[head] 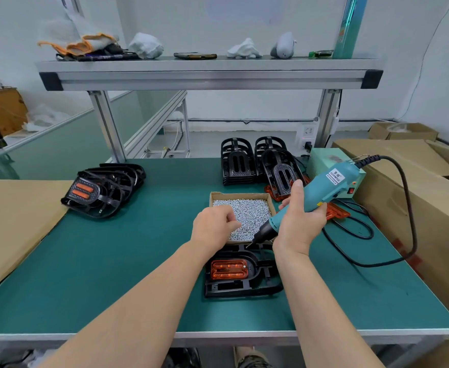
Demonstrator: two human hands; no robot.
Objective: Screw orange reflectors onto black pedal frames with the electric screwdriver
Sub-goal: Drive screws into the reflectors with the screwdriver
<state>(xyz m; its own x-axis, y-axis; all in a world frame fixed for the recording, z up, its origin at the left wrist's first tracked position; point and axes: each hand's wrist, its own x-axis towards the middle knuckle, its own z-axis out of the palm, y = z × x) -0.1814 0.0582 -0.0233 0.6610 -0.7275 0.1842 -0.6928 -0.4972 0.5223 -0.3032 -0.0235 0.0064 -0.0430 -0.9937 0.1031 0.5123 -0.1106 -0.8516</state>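
A black pedal frame (pixel 242 285) lies on the green table in front of me, with an orange reflector (pixel 229 269) seated in it. My right hand (pixel 299 221) grips the teal electric screwdriver (pixel 321 192), its black tip pointing down-left just above the frame's far edge. My left hand (pixel 214 227) hovers over the cardboard box of small silver screws (pixel 247 216), fingers curled into the screws; what they pinch is hidden.
A stack of finished pedals with orange reflectors (pixel 103 191) lies at the left. Empty black frames (pixel 257 160) stand behind the box, loose orange reflectors (pixel 336 211) and the screwdriver's power unit (pixel 332 166) at right. Its black cable (pixel 406 216) loops across the table. Cardboard lines both sides.
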